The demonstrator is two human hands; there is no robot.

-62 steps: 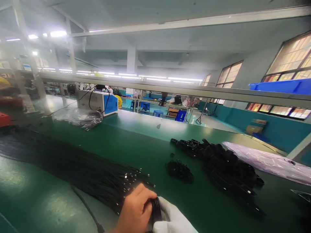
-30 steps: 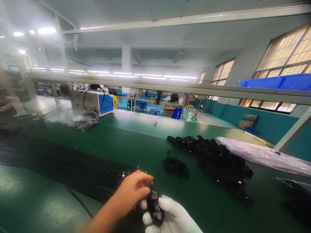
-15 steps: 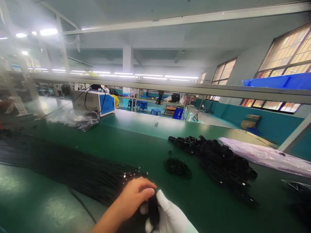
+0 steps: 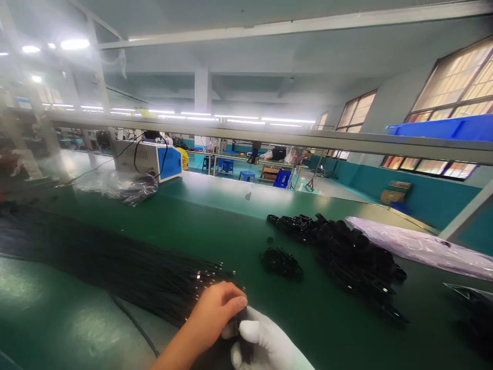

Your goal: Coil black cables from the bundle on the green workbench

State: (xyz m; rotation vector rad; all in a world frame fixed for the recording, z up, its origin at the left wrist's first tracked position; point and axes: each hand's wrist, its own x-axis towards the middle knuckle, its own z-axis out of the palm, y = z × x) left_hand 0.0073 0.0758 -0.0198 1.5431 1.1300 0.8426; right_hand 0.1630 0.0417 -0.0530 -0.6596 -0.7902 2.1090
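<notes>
At the bottom of the view my bare left hand and my white-gloved right hand meet over a small black coiled cable bundle. Both hands are closed on it, left fingers curled over its top, gloved thumb pressed against its side. Most of the bundle is hidden between them. A long sheaf of black cables with metal tips lies just left of my hands on the green belt.
A pile of coiled black bundles and one loose bundle lie ahead to the right. A clear plastic bag lies at far right. A blue-fronted machine and a bagged cable heap stand at back left.
My hands stayed together low in view, turning the black bundle. A second ago its flat face showed above the glove; now it is edge-on and mostly covered by my fingers.
</notes>
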